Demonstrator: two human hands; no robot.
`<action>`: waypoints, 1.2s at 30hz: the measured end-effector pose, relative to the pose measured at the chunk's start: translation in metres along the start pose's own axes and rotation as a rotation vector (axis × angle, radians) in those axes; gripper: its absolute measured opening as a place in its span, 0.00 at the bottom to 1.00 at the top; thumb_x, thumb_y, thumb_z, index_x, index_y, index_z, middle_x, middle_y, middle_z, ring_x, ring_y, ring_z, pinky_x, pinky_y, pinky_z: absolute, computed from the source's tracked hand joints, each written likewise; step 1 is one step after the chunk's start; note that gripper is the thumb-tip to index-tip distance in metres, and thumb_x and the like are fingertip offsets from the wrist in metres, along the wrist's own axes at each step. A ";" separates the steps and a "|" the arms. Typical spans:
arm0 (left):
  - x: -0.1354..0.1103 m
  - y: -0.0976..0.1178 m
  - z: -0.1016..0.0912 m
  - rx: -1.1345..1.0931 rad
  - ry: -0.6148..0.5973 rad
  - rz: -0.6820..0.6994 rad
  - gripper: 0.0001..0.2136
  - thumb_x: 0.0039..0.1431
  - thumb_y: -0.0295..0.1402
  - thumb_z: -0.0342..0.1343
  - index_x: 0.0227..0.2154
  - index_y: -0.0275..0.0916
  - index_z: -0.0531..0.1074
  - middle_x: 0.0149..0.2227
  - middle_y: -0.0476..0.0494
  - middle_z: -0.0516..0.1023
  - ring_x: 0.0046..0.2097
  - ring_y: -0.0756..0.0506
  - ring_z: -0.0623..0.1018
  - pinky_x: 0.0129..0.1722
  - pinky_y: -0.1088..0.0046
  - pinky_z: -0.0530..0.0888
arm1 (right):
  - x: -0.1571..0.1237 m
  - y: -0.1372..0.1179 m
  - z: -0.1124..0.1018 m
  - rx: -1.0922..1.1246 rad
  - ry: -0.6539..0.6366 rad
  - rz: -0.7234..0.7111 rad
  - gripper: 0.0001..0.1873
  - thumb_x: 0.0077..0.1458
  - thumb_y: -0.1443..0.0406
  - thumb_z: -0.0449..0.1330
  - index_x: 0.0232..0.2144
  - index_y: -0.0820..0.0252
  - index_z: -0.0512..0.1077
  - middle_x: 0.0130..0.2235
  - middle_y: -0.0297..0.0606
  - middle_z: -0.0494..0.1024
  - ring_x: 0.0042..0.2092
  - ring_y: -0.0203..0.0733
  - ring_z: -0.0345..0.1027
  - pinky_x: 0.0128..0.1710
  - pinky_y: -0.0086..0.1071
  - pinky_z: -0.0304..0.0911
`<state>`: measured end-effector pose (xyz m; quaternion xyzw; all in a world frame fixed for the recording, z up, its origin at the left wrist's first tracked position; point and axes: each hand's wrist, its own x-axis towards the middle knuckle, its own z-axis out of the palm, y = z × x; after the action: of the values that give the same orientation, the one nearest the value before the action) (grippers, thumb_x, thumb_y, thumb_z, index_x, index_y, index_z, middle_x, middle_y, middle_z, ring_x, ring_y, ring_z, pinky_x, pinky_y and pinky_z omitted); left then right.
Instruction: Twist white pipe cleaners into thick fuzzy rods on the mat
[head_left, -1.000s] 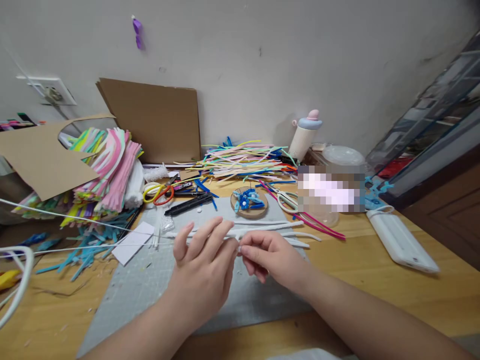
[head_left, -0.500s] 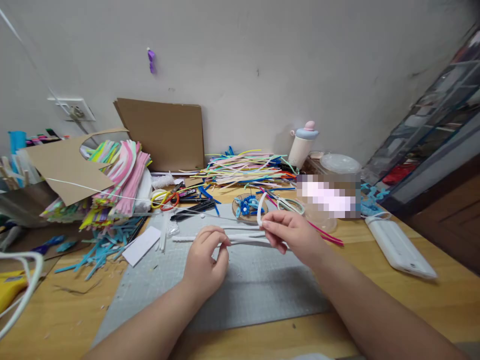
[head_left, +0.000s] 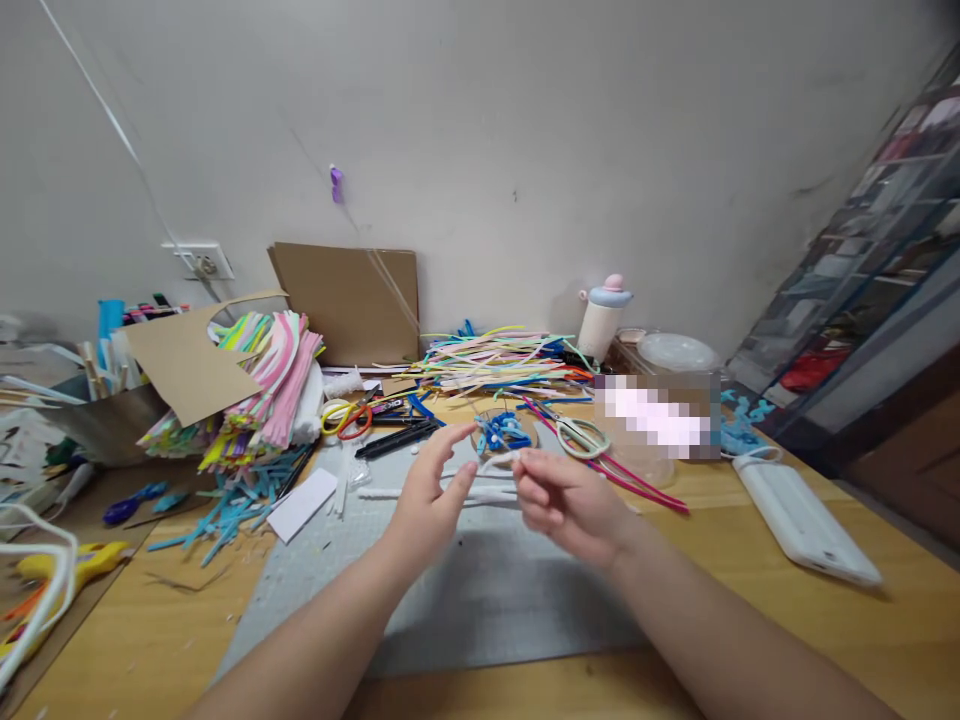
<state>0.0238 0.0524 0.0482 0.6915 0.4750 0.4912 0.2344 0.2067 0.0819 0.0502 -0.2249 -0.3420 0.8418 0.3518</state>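
My right hand (head_left: 574, 507) pinches a short bent white pipe cleaner (head_left: 496, 461) between thumb and fingertips, above the grey cutting mat (head_left: 450, 630). On the other side, my left hand (head_left: 431, 492) is open, thumb and fingers spread apart close to the strip's free end. I cannot tell whether the thumb touches it. Behind both hands, more white pipe cleaners (head_left: 381, 493) lie across the mat, partly covered by the fingers. Just beyond them sits a small round dish of blue twisted pieces (head_left: 504, 432).
Scissors with pale green handles (head_left: 583, 438) and dark pink pipe cleaners (head_left: 645, 486) lie to the right, near a white power bank (head_left: 806, 520). Leftward are yellow-and-red-handled scissors (head_left: 346, 419), a white card (head_left: 302, 505) and bundled pipe cleaners (head_left: 281, 385). A bottle (head_left: 601, 325) stands behind.
My left hand has opened and lifted toward the strip. The white pipe cleaner in my right hand has turned from upright to pointing left. The view has tilted up and shifted left.
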 end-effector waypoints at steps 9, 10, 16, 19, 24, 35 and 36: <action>0.004 0.019 0.009 -0.335 -0.115 -0.259 0.07 0.52 0.35 0.56 0.27 0.37 0.68 0.27 0.49 0.71 0.30 0.51 0.70 0.29 0.76 0.66 | -0.001 0.028 0.013 0.221 -0.079 0.061 0.07 0.54 0.64 0.59 0.28 0.62 0.65 0.19 0.25 0.64 0.15 0.22 0.46 0.16 0.21 0.40; 0.005 0.019 0.009 -0.366 -0.119 -0.321 0.07 0.51 0.35 0.57 0.27 0.36 0.68 0.25 0.50 0.70 0.27 0.52 0.68 0.25 0.78 0.64 | -0.001 0.029 0.013 0.206 -0.058 0.035 0.07 0.53 0.64 0.59 0.28 0.62 0.64 0.19 0.25 0.65 0.15 0.22 0.46 0.16 0.20 0.40; 0.004 0.005 0.008 -0.569 -0.144 -0.633 0.11 0.46 0.38 0.61 0.24 0.34 0.69 0.14 0.56 0.62 0.16 0.57 0.57 0.16 0.81 0.53 | 0.008 0.044 0.010 -0.121 0.176 -0.156 0.11 0.52 0.61 0.59 0.26 0.63 0.65 0.18 0.28 0.67 0.15 0.24 0.51 0.15 0.20 0.42; 0.000 -0.004 0.007 -0.747 -0.196 -0.747 0.11 0.45 0.35 0.62 0.28 0.32 0.73 0.20 0.49 0.71 0.21 0.55 0.67 0.20 0.81 0.61 | 0.013 0.054 0.007 -0.260 0.291 -0.246 0.13 0.52 0.59 0.59 0.25 0.63 0.64 0.19 0.28 0.68 0.15 0.25 0.54 0.14 0.20 0.43; -0.004 -0.014 0.003 -0.899 -0.295 -0.816 0.10 0.43 0.29 0.64 0.31 0.34 0.76 0.29 0.45 0.77 0.29 0.53 0.74 0.30 0.79 0.67 | 0.016 0.062 0.004 -0.226 0.269 -0.272 0.13 0.52 0.58 0.58 0.26 0.62 0.64 0.19 0.29 0.69 0.15 0.25 0.54 0.15 0.21 0.44; -0.004 -0.024 0.010 -0.632 -0.213 -0.474 0.09 0.42 0.33 0.65 0.26 0.35 0.75 0.31 0.46 0.74 0.33 0.49 0.73 0.36 0.74 0.68 | 0.015 0.053 -0.003 -0.058 0.102 -0.119 0.10 0.52 0.62 0.60 0.25 0.63 0.65 0.18 0.29 0.67 0.15 0.24 0.51 0.16 0.22 0.41; -0.005 -0.024 0.012 -0.550 -0.166 -0.410 0.08 0.42 0.33 0.64 0.25 0.35 0.74 0.30 0.46 0.73 0.33 0.49 0.72 0.36 0.74 0.68 | 0.015 0.054 -0.003 -0.048 0.098 -0.115 0.11 0.52 0.61 0.60 0.25 0.63 0.65 0.18 0.29 0.67 0.15 0.24 0.51 0.16 0.22 0.42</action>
<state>0.0237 0.0605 0.0220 0.5304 0.4331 0.4855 0.5435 0.1753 0.0661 0.0069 -0.2543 -0.3569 0.7998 0.4102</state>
